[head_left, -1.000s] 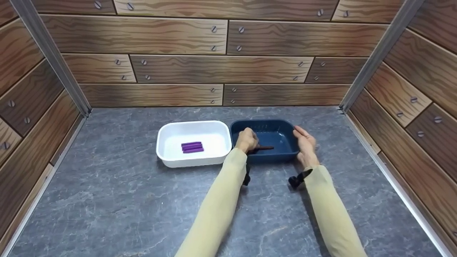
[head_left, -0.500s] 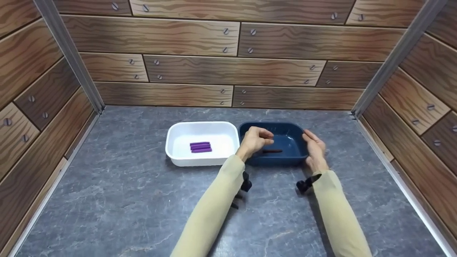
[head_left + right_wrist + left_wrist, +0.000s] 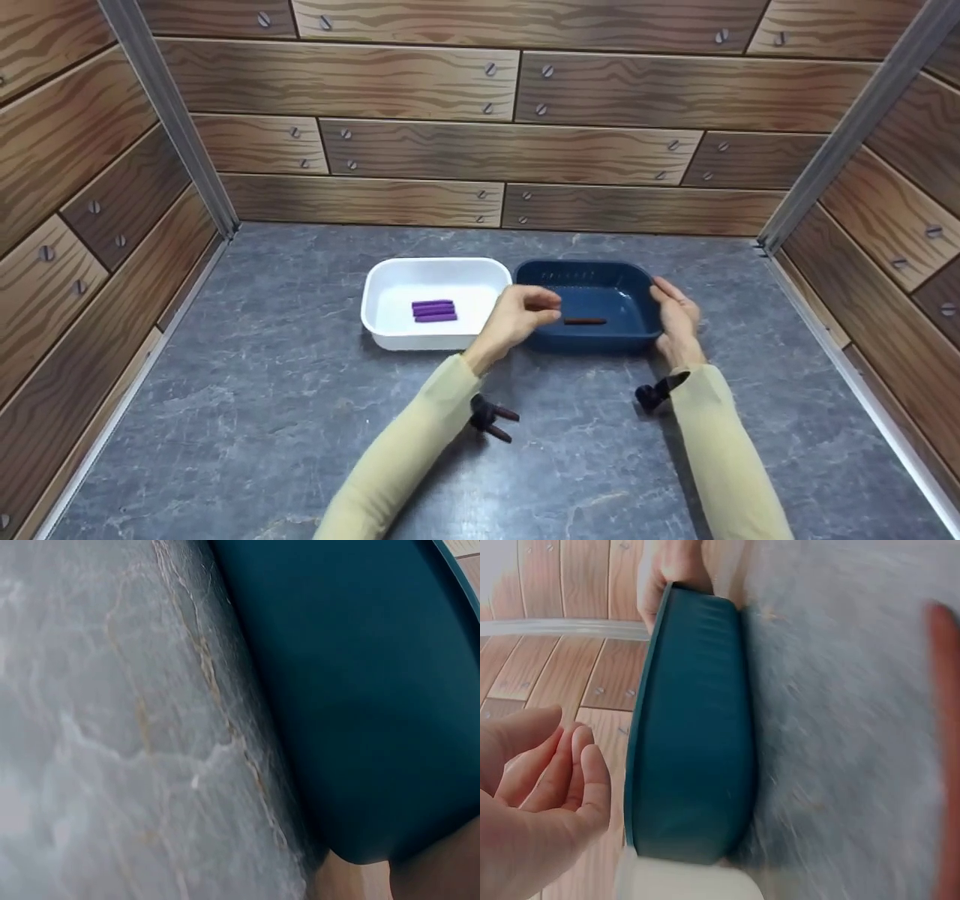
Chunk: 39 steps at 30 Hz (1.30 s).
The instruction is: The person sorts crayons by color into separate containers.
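My left hand [image 3: 517, 319] hovers over the adjoining rims of the two basins, fingers softly bent and holding nothing. In the left wrist view its thumb and fingertips stand apart beside the dark blue basin [image 3: 690, 727]. One thin brown stick [image 3: 585, 321] lies inside that basin [image 3: 585, 343], near its front wall. My right hand [image 3: 679, 319] grips the basin's right end at the rim. To the left, the white basin [image 3: 420, 341] holds a row of purple sticks [image 3: 433, 310]. Two more brown sticks [image 3: 506, 413] show on the table beside my left wrist.
Both basins stand side by side on a grey marbled tabletop [image 3: 585, 465]. Wood-patterned walls [image 3: 390, 150] close off the back and sides, with metal posts in the corners. A blurred red-brown stick [image 3: 945, 750] edges into the left wrist view.
My left hand has let go of the brown stick in the blue basin, risen out and drawn back left. The right hand keeps its grip. Brown sticks by the left wrist have come into sight.
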Each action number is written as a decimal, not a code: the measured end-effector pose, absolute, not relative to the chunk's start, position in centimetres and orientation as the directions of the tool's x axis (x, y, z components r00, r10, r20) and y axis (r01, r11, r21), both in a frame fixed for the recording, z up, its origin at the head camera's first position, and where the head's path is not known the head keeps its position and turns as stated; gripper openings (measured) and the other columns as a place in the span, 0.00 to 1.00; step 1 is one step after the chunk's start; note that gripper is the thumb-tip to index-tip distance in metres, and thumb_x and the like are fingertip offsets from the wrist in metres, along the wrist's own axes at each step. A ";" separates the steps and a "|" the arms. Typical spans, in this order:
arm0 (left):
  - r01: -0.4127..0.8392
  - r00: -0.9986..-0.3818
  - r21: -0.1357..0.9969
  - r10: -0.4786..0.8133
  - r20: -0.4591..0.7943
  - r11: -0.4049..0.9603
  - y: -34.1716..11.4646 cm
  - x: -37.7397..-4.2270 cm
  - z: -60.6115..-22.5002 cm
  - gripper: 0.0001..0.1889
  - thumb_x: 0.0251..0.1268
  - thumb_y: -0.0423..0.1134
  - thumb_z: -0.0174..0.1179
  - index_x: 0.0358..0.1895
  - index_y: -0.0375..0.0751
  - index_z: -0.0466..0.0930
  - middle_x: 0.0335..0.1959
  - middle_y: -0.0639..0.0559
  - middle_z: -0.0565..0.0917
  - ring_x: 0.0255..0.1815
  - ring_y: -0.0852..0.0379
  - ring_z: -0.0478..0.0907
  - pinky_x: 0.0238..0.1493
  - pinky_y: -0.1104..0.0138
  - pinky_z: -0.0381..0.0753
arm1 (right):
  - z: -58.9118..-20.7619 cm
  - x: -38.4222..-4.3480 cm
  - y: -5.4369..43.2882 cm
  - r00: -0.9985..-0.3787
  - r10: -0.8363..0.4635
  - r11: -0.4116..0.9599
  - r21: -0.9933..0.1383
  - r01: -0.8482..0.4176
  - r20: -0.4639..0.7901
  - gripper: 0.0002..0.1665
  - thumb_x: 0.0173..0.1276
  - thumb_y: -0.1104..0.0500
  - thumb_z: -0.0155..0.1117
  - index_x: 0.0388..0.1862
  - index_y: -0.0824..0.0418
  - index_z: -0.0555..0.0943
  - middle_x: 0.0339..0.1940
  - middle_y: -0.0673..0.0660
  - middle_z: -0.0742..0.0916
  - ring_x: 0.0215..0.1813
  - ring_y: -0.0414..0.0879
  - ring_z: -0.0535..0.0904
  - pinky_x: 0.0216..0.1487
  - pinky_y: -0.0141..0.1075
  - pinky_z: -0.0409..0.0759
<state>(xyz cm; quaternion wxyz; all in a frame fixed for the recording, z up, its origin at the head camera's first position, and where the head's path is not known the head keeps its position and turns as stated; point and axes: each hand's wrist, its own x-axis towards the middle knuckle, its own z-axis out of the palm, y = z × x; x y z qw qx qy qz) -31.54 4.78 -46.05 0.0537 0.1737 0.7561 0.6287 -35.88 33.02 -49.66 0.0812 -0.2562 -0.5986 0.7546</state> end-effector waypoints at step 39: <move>0.092 -0.756 0.954 0.643 -0.120 0.286 -5.6 -28.3 -50.2 0.16 0.56 0.27 0.69 0.49 0.25 0.83 0.41 0.39 0.88 0.35 0.65 0.81 0.38 0.73 0.81 | -49.5 -35.5 33.4 -0.856 0.403 -0.274 -0.935 0.223 -0.323 0.28 0.72 0.54 0.61 0.70 0.49 0.73 0.78 0.45 0.65 0.76 0.41 0.58 0.76 0.36 0.58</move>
